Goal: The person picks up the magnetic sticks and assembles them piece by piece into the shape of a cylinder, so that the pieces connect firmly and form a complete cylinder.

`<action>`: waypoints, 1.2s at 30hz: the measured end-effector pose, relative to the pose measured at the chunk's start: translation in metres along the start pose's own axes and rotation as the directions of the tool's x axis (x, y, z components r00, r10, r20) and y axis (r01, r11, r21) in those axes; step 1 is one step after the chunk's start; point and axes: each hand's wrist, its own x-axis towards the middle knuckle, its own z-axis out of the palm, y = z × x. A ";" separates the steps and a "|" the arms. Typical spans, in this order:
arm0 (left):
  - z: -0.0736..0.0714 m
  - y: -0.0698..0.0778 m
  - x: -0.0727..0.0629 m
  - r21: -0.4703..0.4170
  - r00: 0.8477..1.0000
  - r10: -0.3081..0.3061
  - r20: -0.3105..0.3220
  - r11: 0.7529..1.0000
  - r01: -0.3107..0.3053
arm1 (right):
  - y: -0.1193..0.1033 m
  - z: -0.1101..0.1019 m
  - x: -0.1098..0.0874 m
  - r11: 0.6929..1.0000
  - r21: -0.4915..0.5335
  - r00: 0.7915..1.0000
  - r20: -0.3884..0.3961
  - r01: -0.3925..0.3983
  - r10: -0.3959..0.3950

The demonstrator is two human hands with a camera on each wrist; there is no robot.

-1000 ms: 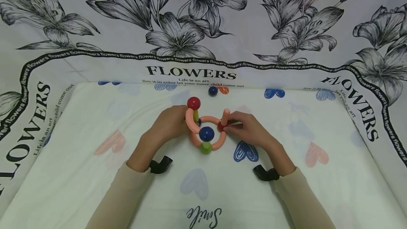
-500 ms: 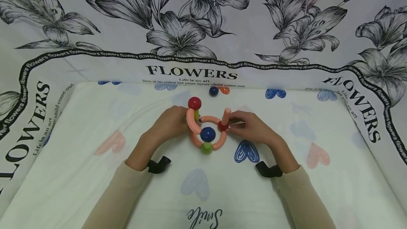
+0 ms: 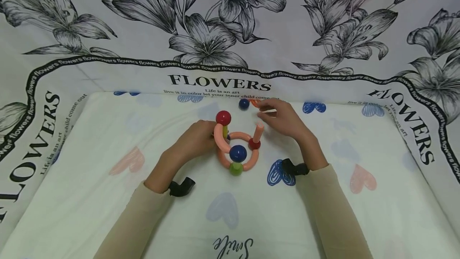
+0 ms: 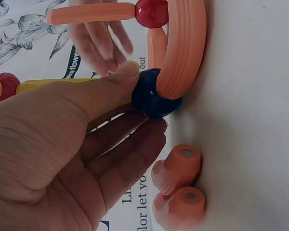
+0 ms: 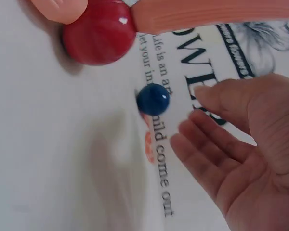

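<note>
A construction of coloured balls and sticks stands in the head view. Its base is a ring of curved orange sticks (image 3: pixel 240 135), with a green ball (image 3: pixel 236 169) at the front and a red ball (image 3: pixel 254 144) at right. From that red ball rises a straight orange stick (image 3: pixel 258 132). Another red ball (image 3: pixel 223 118) tops a yellow stick, and a curved orange stick runs down to a blue ball (image 3: pixel 238 153). My left hand (image 3: pixel 195 141) pinches a dark blue base ball (image 4: pixel 154 96). My right hand (image 3: pixel 284 119) holds nothing, fingers spread near a loose blue ball (image 3: pixel 244 104).
Two short orange pieces (image 4: pixel 183 166) lie beside my left fingers in the left wrist view. A white cloth (image 3: pixel 223 211) with printed hearts covers the surface. Behind it rises a flower-printed cloth (image 3: pixel 219 79). Black devices (image 3: pixel 181 187) sit at both wrists.
My right hand has let go of the red ball at the ring's right side and moved away from me, towards the loose blue ball. My left hand stays at the construction.
</note>
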 end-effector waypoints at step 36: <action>0.001 0.001 0.000 0.035 1.000 0.014 0.001 0.999 -0.014 | 0.000 0.036 0.048 0.993 -0.114 1.000 -0.028 0.001 -0.004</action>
